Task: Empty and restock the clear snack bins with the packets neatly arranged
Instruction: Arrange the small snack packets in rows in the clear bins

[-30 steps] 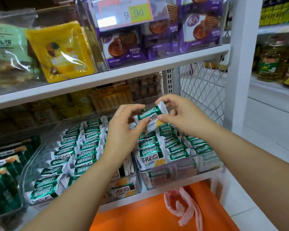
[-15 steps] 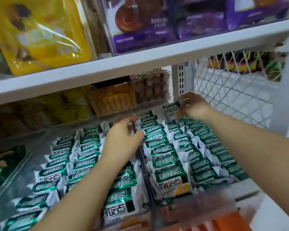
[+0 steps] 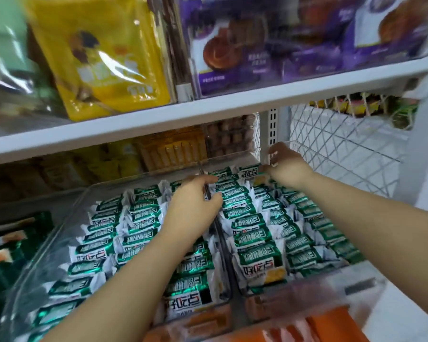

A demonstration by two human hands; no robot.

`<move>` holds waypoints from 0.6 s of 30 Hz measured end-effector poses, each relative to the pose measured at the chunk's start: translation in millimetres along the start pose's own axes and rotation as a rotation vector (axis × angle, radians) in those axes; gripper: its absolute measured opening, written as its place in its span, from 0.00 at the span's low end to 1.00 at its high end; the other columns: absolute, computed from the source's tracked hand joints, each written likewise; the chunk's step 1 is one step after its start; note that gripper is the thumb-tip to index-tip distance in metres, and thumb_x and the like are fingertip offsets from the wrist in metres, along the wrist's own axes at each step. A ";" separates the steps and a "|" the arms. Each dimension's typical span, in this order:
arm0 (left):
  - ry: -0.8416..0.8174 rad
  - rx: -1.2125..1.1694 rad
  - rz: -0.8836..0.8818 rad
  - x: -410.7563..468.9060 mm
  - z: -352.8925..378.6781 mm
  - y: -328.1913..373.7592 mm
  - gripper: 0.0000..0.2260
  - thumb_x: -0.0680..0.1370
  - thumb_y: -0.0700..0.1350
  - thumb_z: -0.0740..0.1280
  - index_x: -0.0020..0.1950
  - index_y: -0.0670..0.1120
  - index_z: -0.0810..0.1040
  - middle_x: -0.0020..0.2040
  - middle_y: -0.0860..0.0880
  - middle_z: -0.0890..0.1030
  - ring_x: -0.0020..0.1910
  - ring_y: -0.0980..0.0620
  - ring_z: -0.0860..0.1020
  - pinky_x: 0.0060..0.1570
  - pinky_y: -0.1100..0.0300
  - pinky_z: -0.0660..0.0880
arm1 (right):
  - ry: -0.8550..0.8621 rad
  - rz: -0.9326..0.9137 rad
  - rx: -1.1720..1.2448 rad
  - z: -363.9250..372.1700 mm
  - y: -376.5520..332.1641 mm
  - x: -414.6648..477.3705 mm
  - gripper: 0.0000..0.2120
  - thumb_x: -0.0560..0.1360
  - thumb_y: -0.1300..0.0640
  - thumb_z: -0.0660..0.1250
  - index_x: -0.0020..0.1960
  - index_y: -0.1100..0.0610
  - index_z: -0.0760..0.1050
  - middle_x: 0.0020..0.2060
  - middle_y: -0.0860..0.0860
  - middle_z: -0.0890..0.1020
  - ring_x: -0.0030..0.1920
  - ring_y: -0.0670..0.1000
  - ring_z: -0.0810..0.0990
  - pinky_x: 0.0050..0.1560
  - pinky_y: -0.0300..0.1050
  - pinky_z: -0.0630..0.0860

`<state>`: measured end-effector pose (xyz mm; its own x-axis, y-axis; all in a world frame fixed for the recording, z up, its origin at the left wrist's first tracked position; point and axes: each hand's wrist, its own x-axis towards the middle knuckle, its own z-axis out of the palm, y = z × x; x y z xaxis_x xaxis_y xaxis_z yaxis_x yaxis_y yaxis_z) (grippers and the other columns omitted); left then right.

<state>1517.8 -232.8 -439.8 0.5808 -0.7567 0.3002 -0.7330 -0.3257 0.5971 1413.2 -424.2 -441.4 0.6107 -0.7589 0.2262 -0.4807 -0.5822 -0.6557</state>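
Green packet (image 3: pixel 247 173) crosswise at back, right hand (image 3: pixel 286 167) pinching
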 end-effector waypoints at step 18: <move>-0.276 0.298 0.310 -222.3 -90.6 -65.8 0.10 0.78 0.44 0.62 0.57 0.49 0.79 0.53 0.52 0.81 0.51 0.50 0.78 0.45 0.62 0.70 | -0.310 -0.359 0.011 46.2 -84.9 -266.2 0.05 0.75 0.60 0.67 0.44 0.51 0.77 0.34 0.40 0.75 0.34 0.37 0.73 0.34 0.32 0.68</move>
<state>1469.0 8.2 -478.4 0.2345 -0.9517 0.1984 -0.9486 -0.1793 0.2609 1320.6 -159.3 -479.2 0.8969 -0.3861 0.2156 -0.1989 -0.7877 -0.5831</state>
